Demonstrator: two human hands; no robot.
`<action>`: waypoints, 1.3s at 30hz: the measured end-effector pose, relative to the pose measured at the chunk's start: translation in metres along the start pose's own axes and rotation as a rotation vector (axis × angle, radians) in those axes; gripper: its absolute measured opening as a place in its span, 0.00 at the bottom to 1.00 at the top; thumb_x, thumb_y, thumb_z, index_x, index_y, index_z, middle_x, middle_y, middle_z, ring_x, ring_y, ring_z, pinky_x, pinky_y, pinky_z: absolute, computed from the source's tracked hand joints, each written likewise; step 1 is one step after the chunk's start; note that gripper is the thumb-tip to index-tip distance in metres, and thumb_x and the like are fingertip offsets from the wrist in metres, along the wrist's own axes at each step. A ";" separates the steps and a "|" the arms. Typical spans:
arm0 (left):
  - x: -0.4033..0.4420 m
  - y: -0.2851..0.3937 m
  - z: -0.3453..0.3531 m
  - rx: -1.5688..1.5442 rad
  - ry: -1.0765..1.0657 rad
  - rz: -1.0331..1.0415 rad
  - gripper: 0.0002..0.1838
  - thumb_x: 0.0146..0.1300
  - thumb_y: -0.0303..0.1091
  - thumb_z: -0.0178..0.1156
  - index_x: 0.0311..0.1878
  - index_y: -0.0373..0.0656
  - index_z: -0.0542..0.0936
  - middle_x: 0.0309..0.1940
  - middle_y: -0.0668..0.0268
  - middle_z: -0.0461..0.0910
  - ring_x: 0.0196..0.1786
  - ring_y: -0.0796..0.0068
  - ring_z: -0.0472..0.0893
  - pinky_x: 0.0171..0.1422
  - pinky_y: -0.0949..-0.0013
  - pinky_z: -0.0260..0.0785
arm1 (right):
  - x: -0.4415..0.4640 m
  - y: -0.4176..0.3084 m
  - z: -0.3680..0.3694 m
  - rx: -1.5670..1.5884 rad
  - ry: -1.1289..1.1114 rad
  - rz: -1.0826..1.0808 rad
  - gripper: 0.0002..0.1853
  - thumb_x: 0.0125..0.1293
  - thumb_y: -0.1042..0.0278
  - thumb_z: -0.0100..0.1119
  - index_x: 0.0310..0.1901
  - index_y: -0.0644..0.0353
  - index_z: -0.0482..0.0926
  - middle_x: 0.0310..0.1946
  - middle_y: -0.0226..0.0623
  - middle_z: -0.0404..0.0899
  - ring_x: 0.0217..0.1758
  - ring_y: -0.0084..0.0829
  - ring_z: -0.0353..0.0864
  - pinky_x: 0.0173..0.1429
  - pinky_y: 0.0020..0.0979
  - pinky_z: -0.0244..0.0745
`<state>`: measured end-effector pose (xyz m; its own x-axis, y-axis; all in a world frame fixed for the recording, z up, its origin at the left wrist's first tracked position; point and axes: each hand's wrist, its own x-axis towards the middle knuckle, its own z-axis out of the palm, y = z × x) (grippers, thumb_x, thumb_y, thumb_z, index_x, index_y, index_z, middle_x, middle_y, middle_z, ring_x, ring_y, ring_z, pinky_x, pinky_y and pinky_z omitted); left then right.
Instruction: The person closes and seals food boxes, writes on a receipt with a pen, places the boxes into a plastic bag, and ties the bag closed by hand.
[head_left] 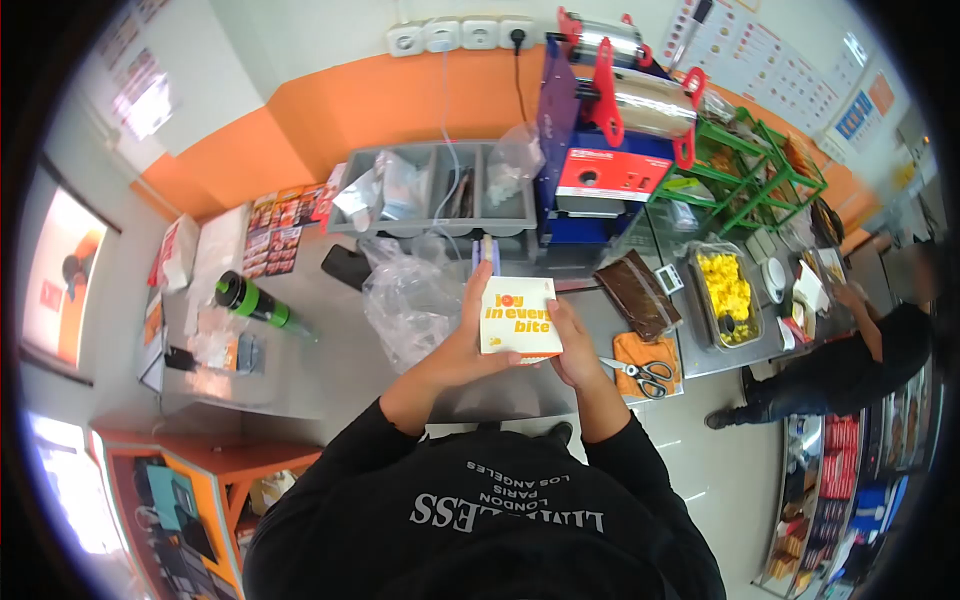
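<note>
black sweatshirt (480, 550) foremost — left hand (462, 348) and right hand (572, 350) closed on opposite sides of white box (516, 318), above grey counter (335, 365).

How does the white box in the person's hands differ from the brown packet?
The white box is held between the left hand and right hand; the brown packet lies on the counter. The box is pale with yellow and orange lettering; the packet is dark brown. The box looks squarish, the packet longer and flatter. Both have four-sided outlines.
</note>
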<state>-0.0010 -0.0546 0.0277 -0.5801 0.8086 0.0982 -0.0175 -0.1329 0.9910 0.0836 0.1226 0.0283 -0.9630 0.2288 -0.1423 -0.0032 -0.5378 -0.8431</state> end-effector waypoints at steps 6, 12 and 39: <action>-0.047 0.040 -0.037 0.297 0.108 0.280 0.61 0.47 0.34 0.80 0.75 0.43 0.45 0.66 0.56 0.56 0.70 0.61 0.63 0.72 0.59 0.60 | 0.009 0.007 0.034 -0.043 -0.290 0.204 0.20 0.78 0.48 0.40 0.49 0.58 0.70 0.42 0.36 0.77 0.40 0.27 0.82 0.33 0.33 0.82; -0.109 0.053 -0.070 0.405 0.413 0.260 0.61 0.45 0.35 0.81 0.74 0.41 0.46 0.64 0.57 0.59 0.68 0.63 0.66 0.70 0.60 0.64 | 0.077 0.093 -0.034 -0.421 0.214 0.120 0.18 0.75 0.49 0.48 0.52 0.56 0.69 0.40 0.35 0.72 0.39 0.29 0.77 0.39 0.37 0.83; -0.057 0.093 -0.053 -0.053 0.602 0.145 0.48 0.60 0.33 0.68 0.76 0.44 0.47 0.65 0.56 0.64 0.66 0.65 0.69 0.69 0.60 0.65 | 0.037 0.089 0.035 -0.526 0.186 -0.437 0.06 0.73 0.71 0.53 0.40 0.63 0.71 0.27 0.31 0.74 0.30 0.21 0.75 0.36 0.26 0.71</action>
<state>-0.0126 -0.1428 0.1096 -0.9369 0.3168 0.1475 0.0647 -0.2576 0.9641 0.0386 0.0544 -0.0336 -0.8411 0.4944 0.2192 -0.2030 0.0871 -0.9753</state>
